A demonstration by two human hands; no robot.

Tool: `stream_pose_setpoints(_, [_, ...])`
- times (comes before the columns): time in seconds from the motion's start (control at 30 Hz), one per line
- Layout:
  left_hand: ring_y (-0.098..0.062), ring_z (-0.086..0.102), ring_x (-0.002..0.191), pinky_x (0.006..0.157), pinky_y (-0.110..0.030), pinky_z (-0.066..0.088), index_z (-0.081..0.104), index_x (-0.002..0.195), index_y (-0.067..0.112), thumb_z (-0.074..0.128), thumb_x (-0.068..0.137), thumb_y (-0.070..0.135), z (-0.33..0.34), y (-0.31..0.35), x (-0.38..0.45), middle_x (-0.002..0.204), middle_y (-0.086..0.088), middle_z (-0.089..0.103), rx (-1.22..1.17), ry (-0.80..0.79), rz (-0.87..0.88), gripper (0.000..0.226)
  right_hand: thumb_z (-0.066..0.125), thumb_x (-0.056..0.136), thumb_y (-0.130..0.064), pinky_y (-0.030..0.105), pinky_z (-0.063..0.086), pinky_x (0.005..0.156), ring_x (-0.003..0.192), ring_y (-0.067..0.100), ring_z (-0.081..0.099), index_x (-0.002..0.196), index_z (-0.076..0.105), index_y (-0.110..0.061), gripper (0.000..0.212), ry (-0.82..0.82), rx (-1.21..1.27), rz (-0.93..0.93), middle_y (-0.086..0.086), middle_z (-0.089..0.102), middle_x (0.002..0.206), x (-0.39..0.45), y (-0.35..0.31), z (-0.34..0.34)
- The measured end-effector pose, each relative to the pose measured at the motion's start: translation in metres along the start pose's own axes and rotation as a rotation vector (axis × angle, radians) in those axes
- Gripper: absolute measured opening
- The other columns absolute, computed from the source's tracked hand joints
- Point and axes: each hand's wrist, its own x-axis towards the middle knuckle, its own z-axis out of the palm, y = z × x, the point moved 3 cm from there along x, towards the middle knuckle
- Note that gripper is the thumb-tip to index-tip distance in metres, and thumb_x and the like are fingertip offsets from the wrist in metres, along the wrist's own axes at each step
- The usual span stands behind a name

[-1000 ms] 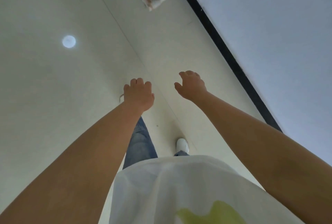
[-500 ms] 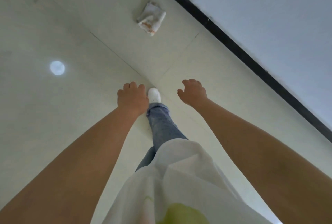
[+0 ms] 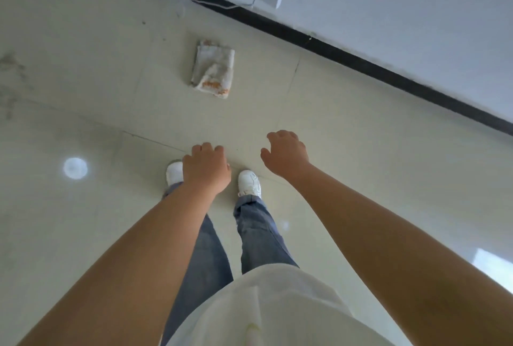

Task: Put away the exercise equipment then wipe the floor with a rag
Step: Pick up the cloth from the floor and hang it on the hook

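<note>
- While both hands hang empty above the shoes, the rag lies folded on the floor, ahead of the feet, near the dark baseboard.
- Left hand: fingers loosely curled, holding nothing.
- Right hand: fingers relaxed, slightly bent, empty.
- Rag's long axis runs away from the person; it lies forward of both hands, more in line with the left, which looks nearer.
- No exercise equipment in view.
</note>
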Motion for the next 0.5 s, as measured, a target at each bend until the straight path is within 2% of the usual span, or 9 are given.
stream_pose_setpoints(0.23, [-0.027, 0.048, 0.116, 0.088, -0.034, 0.044, 0.047, 0.124, 0.008, 0.039, 0.098, 0.026, -0.007, -0.056, 0.129, 0.125, -0.011, 0.05, 0.051, 0.004, 0.099, 0.033, 0.039, 0.097, -0.024, 0.034, 0.031, 0.106, 0.13, 0.024, 0.037, 0.13, 0.049, -0.01, 0.038, 0.013, 0.102, 0.148, 0.007, 0.051, 0.133, 0.1, -0.044, 0.029])
stream_pose_setpoints(0.5, [-0.027, 0.051, 0.115, 0.087, -0.034, 0.045, 0.052, 0.12, 0.007, 0.04, 0.099, 0.026, 0.051, -0.117, 0.277, 0.122, -0.011, 0.052, 0.036, -0.019, 0.003, 0.031, 0.039, 0.098, -0.023, 0.032, 0.03, 0.105, 0.128, 0.022, 0.038, 0.127, 0.055, -0.016, 0.034, 0.053, 0.172, 0.186, 0.002, 0.055, 0.13, 0.245, -0.071, 0.094])
